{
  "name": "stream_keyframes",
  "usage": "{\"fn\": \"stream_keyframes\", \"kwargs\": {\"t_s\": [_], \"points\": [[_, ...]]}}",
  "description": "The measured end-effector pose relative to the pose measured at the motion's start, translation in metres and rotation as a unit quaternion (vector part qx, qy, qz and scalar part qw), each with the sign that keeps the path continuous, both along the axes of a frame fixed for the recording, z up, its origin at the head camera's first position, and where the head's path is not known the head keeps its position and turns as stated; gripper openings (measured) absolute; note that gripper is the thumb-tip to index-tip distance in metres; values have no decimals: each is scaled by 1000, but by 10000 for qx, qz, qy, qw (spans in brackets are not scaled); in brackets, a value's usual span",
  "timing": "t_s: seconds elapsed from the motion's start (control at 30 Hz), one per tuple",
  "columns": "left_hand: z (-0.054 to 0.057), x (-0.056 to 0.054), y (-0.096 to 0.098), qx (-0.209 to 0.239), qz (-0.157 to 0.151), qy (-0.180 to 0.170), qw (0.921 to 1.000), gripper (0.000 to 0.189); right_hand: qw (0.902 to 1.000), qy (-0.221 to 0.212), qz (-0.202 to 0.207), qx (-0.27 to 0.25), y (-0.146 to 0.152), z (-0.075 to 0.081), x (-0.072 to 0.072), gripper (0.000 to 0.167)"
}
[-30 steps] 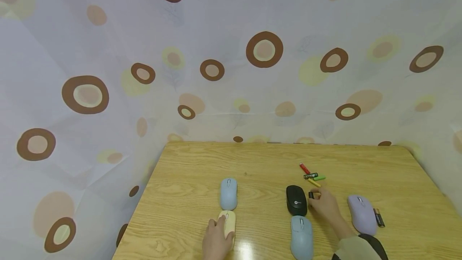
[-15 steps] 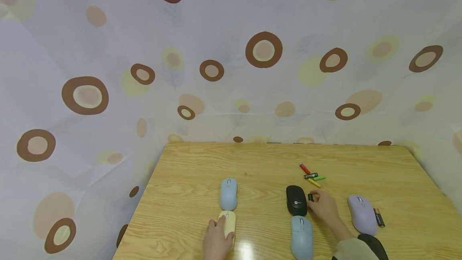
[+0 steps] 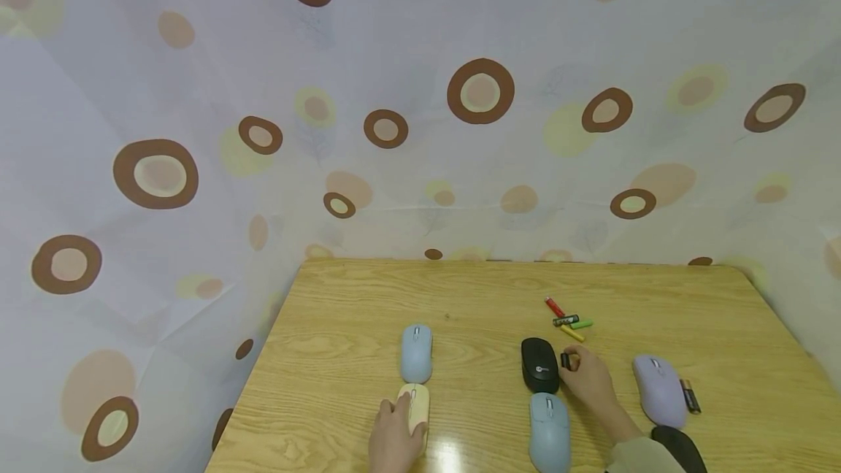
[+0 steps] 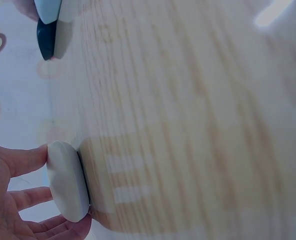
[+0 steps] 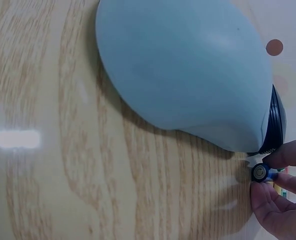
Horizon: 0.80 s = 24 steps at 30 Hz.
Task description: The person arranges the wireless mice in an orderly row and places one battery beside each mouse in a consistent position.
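Note:
My left hand point(image 3: 394, 436) grips a pale yellow computer mouse point(image 3: 419, 401), thumb on one side and fingers on the other. In the left wrist view this mouse point(image 4: 65, 180) looks whitish, tabletop beside it. My right hand point(image 3: 591, 379) pinches a small dark battery point(image 3: 565, 361) between thumb and fingertips, just right of a black mouse point(image 3: 540, 365). The right wrist view shows the end of that battery point(image 5: 260, 172) facing the camera. A light blue mouse point(image 3: 550, 433) lies directly below the black one. Another light blue mouse point(image 3: 417, 354) lies just beyond the yellow one.
Beyond my right hand lie a red battery point(image 3: 555, 306), a black one point(image 3: 565, 320), a green one point(image 3: 581, 324) and a yellow one point(image 3: 572, 333). A purple mouse point(image 3: 659, 390), a black-and-copper battery point(image 3: 690, 395) and another black mouse point(image 3: 680, 449) sit at right.
The fingers of my right hand have shifted slightly around the battery, and the right sleeve has drawn a little lower. My left hand and the mice have stayed put.

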<state>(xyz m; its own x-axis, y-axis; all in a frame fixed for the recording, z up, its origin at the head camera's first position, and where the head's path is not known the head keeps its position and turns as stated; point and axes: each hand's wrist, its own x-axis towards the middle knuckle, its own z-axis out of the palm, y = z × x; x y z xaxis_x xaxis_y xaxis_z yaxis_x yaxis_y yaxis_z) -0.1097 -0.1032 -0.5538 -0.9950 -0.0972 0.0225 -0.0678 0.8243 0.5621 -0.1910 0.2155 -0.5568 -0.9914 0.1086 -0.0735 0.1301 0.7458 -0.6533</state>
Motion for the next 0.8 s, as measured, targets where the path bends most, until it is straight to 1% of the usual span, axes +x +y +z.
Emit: {"fn": "stream_keyframes", "kwargs": {"t_s": [0.17,0.4,0.5,0.57,0.67,0.8], "points": [[0,-1,0,6,35,-85,10000,50,10000,-12,33,-44,-1,3,1,36],[0,-1,1,-26,92,-110,9999,50,9999,-69,83,-72,0,2,1,38],[0,-1,1,-45,114,-104,9999,50,9997,-155,139,-81,2,4,-1,40],[1,-1,1,-49,115,-81,9999,50,9997,-115,199,-9,5,6,-5,41],[0,-1,1,-35,106,-53,9999,50,9994,117,305,107,10,10,-12,41],[-1,-1,1,-32,100,-40,9999,50,9948,697,613,416,15,16,-25,37]]}}
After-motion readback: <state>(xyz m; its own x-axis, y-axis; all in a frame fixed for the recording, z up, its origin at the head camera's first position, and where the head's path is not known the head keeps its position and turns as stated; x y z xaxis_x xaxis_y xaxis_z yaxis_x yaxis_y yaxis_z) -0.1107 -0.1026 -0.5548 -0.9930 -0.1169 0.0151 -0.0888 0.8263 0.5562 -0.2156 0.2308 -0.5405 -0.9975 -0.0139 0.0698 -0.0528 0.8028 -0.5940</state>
